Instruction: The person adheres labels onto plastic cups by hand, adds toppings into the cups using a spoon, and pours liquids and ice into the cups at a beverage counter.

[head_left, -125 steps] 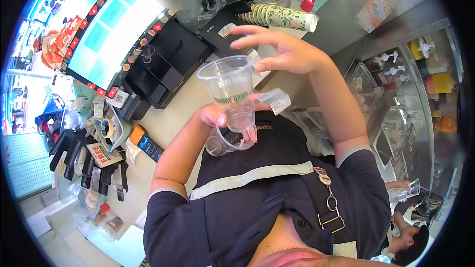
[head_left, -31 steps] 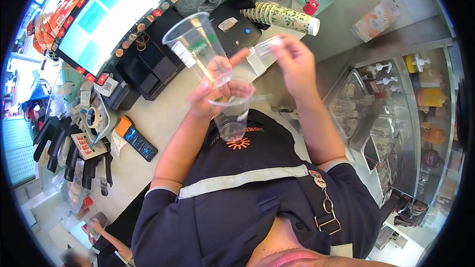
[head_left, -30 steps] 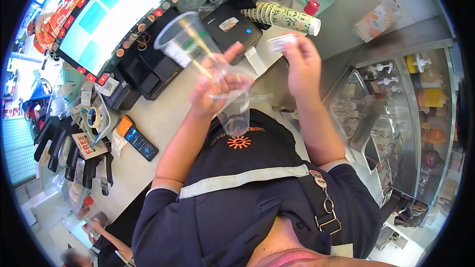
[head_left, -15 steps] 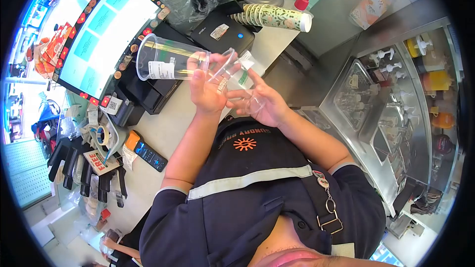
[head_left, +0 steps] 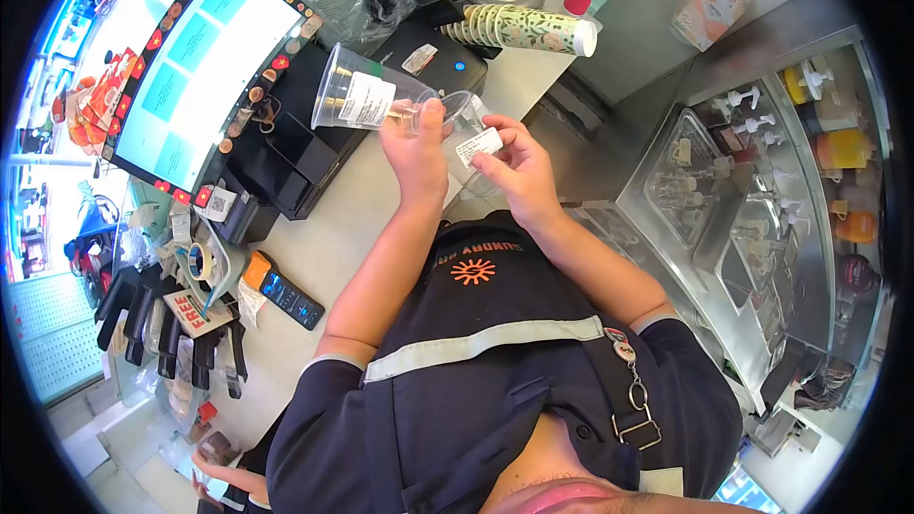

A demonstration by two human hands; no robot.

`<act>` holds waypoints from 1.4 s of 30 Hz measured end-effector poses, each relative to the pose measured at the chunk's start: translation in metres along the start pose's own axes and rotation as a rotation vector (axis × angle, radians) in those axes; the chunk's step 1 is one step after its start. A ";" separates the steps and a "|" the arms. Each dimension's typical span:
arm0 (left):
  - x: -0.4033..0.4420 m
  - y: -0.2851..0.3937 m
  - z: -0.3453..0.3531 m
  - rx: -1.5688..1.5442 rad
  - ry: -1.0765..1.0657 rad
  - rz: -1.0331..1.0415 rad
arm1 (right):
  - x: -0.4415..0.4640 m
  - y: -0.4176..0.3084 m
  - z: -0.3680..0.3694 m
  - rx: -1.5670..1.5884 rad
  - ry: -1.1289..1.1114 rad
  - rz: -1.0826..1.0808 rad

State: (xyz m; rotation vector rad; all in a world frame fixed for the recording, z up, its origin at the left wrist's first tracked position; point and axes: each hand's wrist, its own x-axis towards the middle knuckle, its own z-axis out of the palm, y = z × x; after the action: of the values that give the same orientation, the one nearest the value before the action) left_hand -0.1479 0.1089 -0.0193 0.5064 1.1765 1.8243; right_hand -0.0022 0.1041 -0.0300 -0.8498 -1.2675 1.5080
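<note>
Labelled cup [head_left: 388,86], clear plastic, is held tipped on its side above the counter [head_left: 362,192], mouth pointing left, its long axis running nearly level toward the base at right. The left hand [head_left: 417,150] is clamped around the base end, which its fingers partly hide. Next comes a second cup [head_left: 461,124], its axis sloping down to the right; its see-through lower end is hard to make out. The right hand [head_left: 520,169] pinches a small label [head_left: 479,146] at that cup's wall; whether it is stuck down, I cannot tell.
</note>
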 end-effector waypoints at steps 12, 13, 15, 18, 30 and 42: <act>-0.002 -0.004 -0.004 0.032 -0.024 0.060 | 0.001 0.019 0.009 -0.124 0.104 -0.061; 0.000 -0.007 -0.007 0.048 -0.065 0.092 | 0.000 0.018 0.012 -0.122 0.089 -0.062; 0.002 -0.010 -0.012 0.077 -0.082 0.132 | -0.007 0.008 0.020 0.096 0.184 0.015; -0.004 -0.008 -0.010 0.047 -0.114 0.058 | 0.004 -0.009 0.006 0.289 0.237 0.167; -0.054 0.016 0.006 0.120 -0.497 -0.261 | 0.098 -0.126 -0.006 -0.444 -0.469 -0.323; -0.059 -0.025 -0.028 0.009 -0.569 -0.129 | -0.015 -0.072 -0.039 -0.412 -0.541 -0.160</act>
State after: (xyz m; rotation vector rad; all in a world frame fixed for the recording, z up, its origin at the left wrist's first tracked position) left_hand -0.1256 0.0492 -0.0477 0.8656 0.8024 1.4286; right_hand 0.0552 0.1023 0.0302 -0.5852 -2.0443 1.4149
